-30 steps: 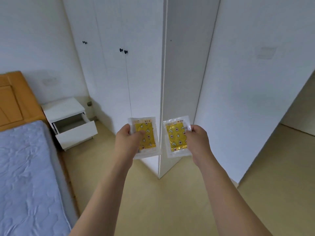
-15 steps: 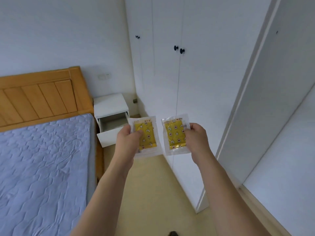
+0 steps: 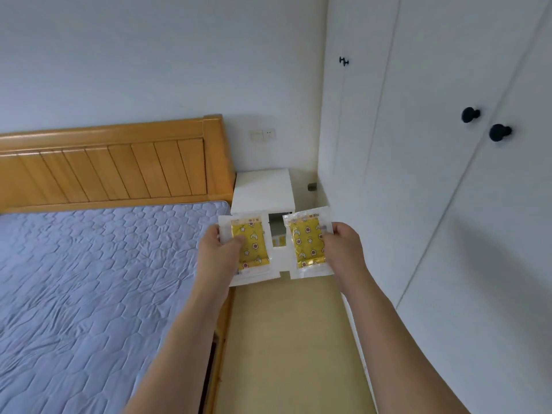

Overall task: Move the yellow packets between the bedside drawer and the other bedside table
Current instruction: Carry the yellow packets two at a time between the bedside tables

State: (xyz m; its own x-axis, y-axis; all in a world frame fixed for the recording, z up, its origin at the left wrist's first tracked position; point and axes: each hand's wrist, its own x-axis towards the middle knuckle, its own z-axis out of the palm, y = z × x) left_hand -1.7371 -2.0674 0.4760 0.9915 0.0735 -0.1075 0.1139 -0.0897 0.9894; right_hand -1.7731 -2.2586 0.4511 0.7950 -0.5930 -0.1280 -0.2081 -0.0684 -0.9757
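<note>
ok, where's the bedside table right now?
Head view, centre: the white bedside table stands between the wooden headboard and the wardrobe, its open drawer partly hidden behind the two held packets.

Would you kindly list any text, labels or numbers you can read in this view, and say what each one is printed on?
No text here can be read.
Left packet, held by the left hand: small print along its top edge, too blurred to read.
Right packet, held by the right hand: small print along its top edge, too blurred to read.
Wall switch plate: tiny marks, not legible.
</note>
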